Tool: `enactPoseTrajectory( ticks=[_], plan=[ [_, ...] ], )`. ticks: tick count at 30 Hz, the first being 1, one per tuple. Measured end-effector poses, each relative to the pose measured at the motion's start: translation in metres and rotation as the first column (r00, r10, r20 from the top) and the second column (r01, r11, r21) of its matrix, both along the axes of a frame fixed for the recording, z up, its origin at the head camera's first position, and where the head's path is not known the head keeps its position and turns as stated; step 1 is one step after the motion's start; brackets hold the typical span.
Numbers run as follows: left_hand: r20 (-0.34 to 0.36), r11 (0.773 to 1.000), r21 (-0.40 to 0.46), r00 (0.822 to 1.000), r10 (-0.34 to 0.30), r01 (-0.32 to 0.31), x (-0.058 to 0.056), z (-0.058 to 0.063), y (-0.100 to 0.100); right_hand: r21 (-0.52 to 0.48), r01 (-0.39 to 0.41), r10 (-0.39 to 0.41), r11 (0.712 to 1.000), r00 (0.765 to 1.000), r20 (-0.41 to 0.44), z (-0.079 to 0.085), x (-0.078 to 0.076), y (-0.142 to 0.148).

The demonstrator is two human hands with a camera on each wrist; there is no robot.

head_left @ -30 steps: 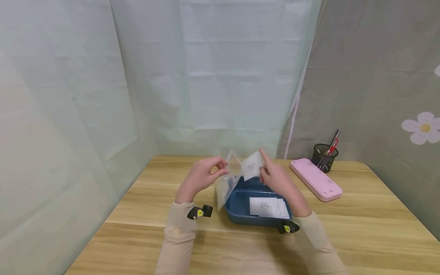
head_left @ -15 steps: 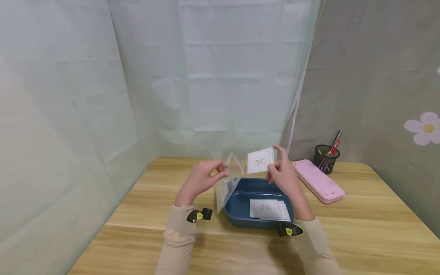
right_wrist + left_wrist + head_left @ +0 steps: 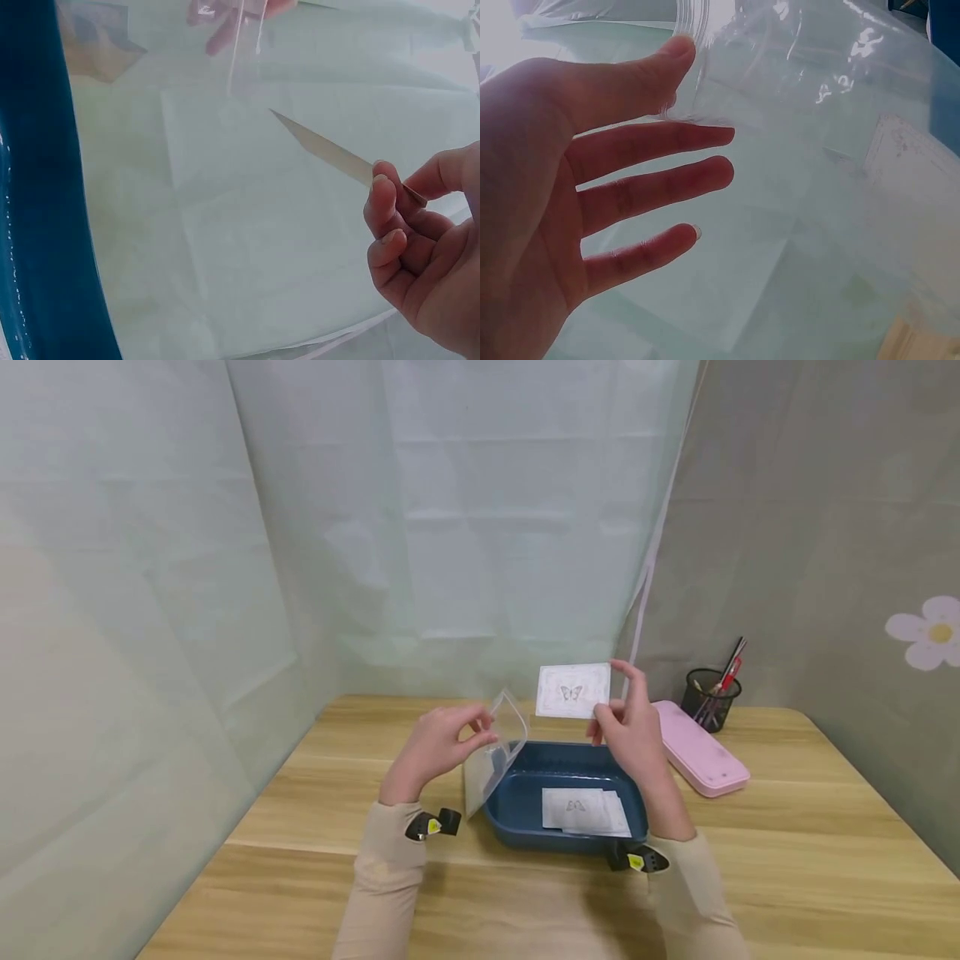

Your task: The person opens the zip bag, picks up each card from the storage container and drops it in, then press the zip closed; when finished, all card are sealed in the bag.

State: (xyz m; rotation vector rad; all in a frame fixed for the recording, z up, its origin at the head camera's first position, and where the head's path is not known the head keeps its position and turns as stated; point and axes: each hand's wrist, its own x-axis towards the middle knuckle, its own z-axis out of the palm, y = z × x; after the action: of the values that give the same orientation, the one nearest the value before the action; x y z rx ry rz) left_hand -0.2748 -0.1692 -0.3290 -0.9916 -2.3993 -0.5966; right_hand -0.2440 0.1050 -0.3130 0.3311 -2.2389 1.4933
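Note:
My left hand [image 3: 438, 745] pinches a clear plastic zip bag [image 3: 483, 778] at its open mouth, thumb against index finger. In the left wrist view the other fingers extend loosely below the bag, and a pale printed card [image 3: 911, 187] shows through the plastic. A white card with a butterfly print [image 3: 570, 690] is held up by my right hand [image 3: 636, 735], its face toward the head camera. The right wrist view shows this card [image 3: 330, 152] nearly edge-on. Below both hands stands a dark blue tray [image 3: 513, 814], with several similar white cards [image 3: 581, 811] overlapping inside.
Behind my right hand lies a pink case [image 3: 703, 752]. Beside it stands a black mesh cup [image 3: 708, 703] with pens [image 3: 729, 672] in it. The wooden table [image 3: 300, 843] meets hanging pale cloth [image 3: 480, 568] at the back.
The right hand has drawn the card away from the bag's mouth, rightward and up, and turned it level and face-on. The left hand and bag have stayed nearly in place.

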Motion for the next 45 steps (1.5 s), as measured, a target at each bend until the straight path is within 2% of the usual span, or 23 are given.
enactPoseTrajectory(
  ticks=[9, 15, 24, 28, 34, 39, 45],
  plan=[
    [0.005, 1.0, 0.005, 1.0, -0.001, 0.001, 0.003, -0.001, 0.0, 0.007, -0.101, 0.102, 0.995, 0.994, -0.029, 0.003, 0.01, -0.004],
    [-0.002, 1.0, -0.002, 1.0, -0.011, 0.011, 0.003, -0.001, 0.003, 0.005, -0.153, 0.153, 0.988, 0.988, 0.005, 0.002, 0.012, -0.012],
    [-0.021, 1.0, -0.026, 1.0, 0.009, -0.009, 0.004, -0.002, 0.007, 0.043, -0.134, 0.128, 0.99, 0.985, 0.114, 0.0, 0.014, -0.022],
    [-0.009, 1.0, -0.028, 1.0, -0.014, 0.013, 0.005, -0.001, 0.011, 0.06, -0.141, 0.13, 0.988, 0.98, 0.149, -0.002, 0.012, -0.028],
    [-0.02, 0.999, -0.025, 0.999, -0.041, 0.04, 0.006, -0.001, 0.016, 0.141, -0.126, 0.11, 0.982, 0.987, 0.12, -0.008, 0.009, -0.035],
    [-0.041, 0.999, -0.025, 0.998, -0.039, 0.038, 0.006, -0.001, 0.018, 0.165, -0.149, 0.134, 0.975, 0.986, 0.1, -0.011, 0.008, -0.038],
    [-0.037, 0.998, -0.018, 0.997, -0.061, 0.061, 0.007, -0.001, 0.019, 0.22, -0.197, 0.175, 0.955, 0.978, 0.114, -0.016, 0.007, -0.04]
  ],
)
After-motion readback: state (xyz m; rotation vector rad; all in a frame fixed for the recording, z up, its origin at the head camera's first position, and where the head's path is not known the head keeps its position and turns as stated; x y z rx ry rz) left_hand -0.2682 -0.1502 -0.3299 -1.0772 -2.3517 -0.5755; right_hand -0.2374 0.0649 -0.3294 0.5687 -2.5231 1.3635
